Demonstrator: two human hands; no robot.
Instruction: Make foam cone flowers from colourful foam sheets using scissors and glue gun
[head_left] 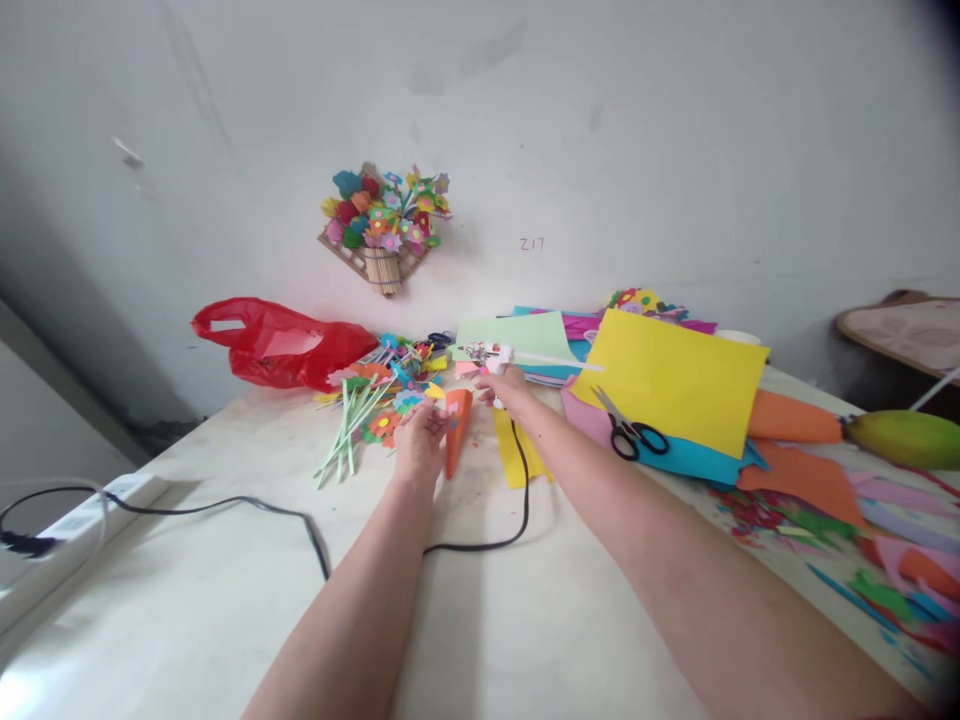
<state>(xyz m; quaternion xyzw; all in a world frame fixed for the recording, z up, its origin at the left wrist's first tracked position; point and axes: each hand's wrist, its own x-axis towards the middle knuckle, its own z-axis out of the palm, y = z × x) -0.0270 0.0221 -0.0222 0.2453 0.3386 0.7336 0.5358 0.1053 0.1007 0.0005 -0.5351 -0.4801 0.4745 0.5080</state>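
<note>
Both hands (421, 436) outstretched, slightly apart

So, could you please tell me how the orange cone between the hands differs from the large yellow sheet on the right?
Size: the orange cone is much smaller than the yellow sheet.
Shape: the cone is narrow and tapers toward the person; the sheet is broad and flat.
Place: the cone is beside the left hand, while scissors overlap the sheet's near edge.
Both are brightly coloured.
</note>
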